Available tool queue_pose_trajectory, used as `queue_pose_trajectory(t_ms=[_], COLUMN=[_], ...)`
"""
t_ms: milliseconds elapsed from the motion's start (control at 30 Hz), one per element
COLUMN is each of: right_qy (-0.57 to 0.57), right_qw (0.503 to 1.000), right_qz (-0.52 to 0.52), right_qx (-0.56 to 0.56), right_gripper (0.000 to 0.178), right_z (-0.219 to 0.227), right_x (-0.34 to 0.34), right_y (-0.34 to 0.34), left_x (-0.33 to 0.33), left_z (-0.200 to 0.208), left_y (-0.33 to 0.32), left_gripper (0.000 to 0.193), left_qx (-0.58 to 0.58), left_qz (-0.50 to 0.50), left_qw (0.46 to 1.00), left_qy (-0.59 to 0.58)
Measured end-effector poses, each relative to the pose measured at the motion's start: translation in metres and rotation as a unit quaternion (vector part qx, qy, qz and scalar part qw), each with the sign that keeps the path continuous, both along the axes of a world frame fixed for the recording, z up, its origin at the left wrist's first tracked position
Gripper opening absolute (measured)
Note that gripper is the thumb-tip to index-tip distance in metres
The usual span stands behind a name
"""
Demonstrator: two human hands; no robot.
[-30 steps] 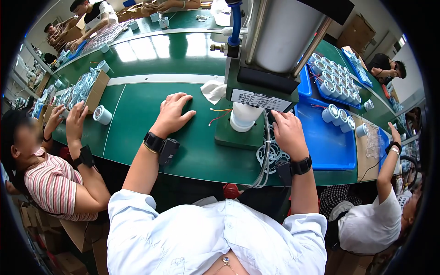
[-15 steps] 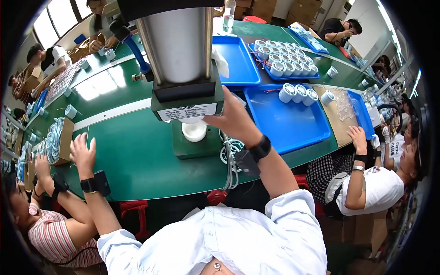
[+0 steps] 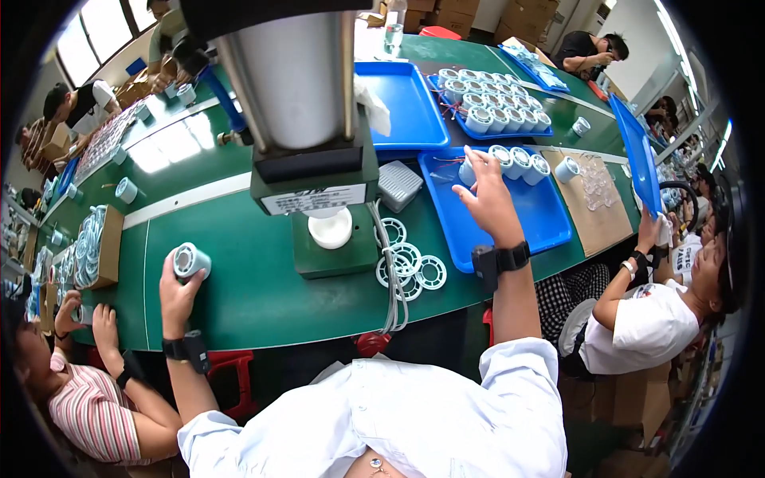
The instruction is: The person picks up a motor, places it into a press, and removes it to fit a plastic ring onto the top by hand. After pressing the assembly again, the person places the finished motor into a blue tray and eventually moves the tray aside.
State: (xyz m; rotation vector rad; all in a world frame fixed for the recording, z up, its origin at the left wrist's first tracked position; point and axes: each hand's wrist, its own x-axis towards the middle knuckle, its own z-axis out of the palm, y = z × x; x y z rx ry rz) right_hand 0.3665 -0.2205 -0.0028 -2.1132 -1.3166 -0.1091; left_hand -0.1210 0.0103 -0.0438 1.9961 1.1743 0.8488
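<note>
My left hand [image 3: 177,296] is closed around a pale blue cylindrical housing [image 3: 191,261], its ringed end facing up, above the green table near its front edge. My right hand [image 3: 492,201] has its fingers spread over the blue tray [image 3: 518,227]. Beside its thumb and forefinger stands a similar housing [image 3: 467,172], partly hidden by the hand. More housings [image 3: 519,163] sit in a row to its right. Between my hands is a bench press [image 3: 307,159], with a white round cup [image 3: 330,229] on its green base.
Several pale blue rings [image 3: 408,261] and a grey box [image 3: 399,186] lie right of the press, near hanging cables [image 3: 388,279]. Behind is a tray of many housings [image 3: 496,103]. Co-workers sit on both sides; the right one lifts a blue tray [image 3: 636,151].
My right hand has left the press for the tray, where another housing now stands. My left hand, empty before, now holds a housing. The right-hand co-worker has raised a blue tray.
</note>
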Motion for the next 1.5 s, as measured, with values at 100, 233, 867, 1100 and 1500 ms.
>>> queue_pose_trajectory(t_ms=[100, 233, 867, 1100, 1500], right_qy=[0.116, 0.173, -0.071, -0.122, 0.178], right_qw=[0.989, 0.975, 0.979, 0.973, 0.954], right_qz=[0.085, 0.127, 0.189, 0.189, 0.227], right_qx=[0.026, 0.056, -0.015, -0.052, -0.080], right_gripper=[0.060, 0.051, 0.041, 0.040, 0.043], right_z=[0.005, -0.007, -0.022, -0.030, 0.043], right_x=[-0.049, -0.072, -0.065, -0.068, -0.143], right_y=[-0.010, -0.010, 0.023, 0.031, 0.072], left_x=[0.049, 0.115, 0.186, 0.129, 0.127], left_z=[0.006, 0.032, 0.032, -0.010, -0.026], left_y=[-0.010, -0.035, -0.050, 0.010, 0.012], left_gripper=[0.049, 0.046, 0.055, 0.032, 0.022], left_qx=[-0.051, 0.030, 0.087, 0.056, 0.149], left_qz=[-0.061, -0.152, -0.256, -0.172, -0.171], left_qw=[0.995, 0.981, 0.963, 0.983, 0.969], left_qy=[-0.060, -0.116, -0.012, 0.017, 0.101])
